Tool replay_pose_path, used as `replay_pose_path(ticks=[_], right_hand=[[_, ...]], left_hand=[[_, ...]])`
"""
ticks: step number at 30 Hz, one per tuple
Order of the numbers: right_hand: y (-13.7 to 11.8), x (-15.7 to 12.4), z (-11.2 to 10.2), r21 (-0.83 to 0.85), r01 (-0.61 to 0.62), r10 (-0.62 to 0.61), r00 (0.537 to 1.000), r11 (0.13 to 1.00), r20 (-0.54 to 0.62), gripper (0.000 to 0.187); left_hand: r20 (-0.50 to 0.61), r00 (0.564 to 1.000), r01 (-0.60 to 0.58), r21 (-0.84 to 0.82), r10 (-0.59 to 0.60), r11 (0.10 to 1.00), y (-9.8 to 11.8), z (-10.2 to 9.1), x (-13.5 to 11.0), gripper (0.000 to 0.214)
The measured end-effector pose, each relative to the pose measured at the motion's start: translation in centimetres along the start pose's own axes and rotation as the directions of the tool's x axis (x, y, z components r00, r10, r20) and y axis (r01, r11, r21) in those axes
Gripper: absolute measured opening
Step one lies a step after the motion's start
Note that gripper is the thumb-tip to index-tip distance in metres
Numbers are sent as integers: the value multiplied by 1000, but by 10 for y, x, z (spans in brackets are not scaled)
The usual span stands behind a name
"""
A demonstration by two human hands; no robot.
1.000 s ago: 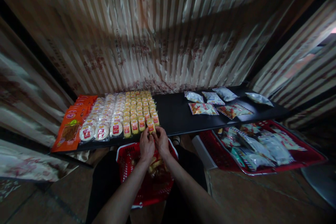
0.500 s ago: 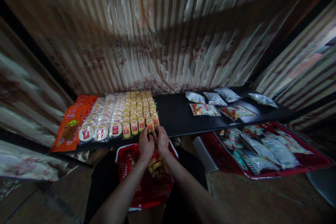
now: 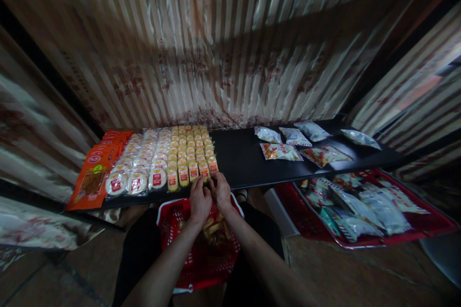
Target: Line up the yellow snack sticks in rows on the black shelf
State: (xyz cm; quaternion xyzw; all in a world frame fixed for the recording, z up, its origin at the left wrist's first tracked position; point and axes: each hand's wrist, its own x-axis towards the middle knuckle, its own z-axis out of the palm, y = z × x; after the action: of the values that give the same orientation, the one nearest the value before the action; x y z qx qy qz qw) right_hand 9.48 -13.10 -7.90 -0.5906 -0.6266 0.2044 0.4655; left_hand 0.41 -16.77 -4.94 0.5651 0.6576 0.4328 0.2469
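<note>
My left hand (image 3: pixel 200 200) and my right hand (image 3: pixel 221 192) meet at the front edge of a black shelf (image 3: pixel 237 160). Their fingers are bent together at the lower ends of the front yellow wrapped cakes (image 3: pixel 204 169), which lean upright with red labels facing me. The left fingertips touch the cake second from the right in that row; the right fingertips reach the end cake (image 3: pixel 213 164). My hands partly hide the contact. Below them, between my knees, a red basket (image 3: pixel 173 206) with a white rim holds loose wrapped pieces (image 3: pixel 216 230).
Left of the yellow rows lie round white wrapped cakes (image 3: pixel 137 182) and orange packets (image 3: pixel 94 159). Striped snack bags (image 3: pixel 281 151) are spread over the shelf's right part. A second red basket (image 3: pixel 428 232) full of bags (image 3: pixel 382 206) stands below. Patterned curtain (image 3: pixel 223 48) encloses the shelf.
The front yellow cakes sit slightly further left and more evenly lined up. My hands stay at almost the same place, with the right fingers shifted a little.
</note>
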Motion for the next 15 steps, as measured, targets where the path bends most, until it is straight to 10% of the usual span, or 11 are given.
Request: replay_pose_path(ticks=[15], right_hand=[[3,5,1,-83,74,-73,997,994,12,23]], left_hand=[[19,993,-114,50,113,992,-14,6,1,45]])
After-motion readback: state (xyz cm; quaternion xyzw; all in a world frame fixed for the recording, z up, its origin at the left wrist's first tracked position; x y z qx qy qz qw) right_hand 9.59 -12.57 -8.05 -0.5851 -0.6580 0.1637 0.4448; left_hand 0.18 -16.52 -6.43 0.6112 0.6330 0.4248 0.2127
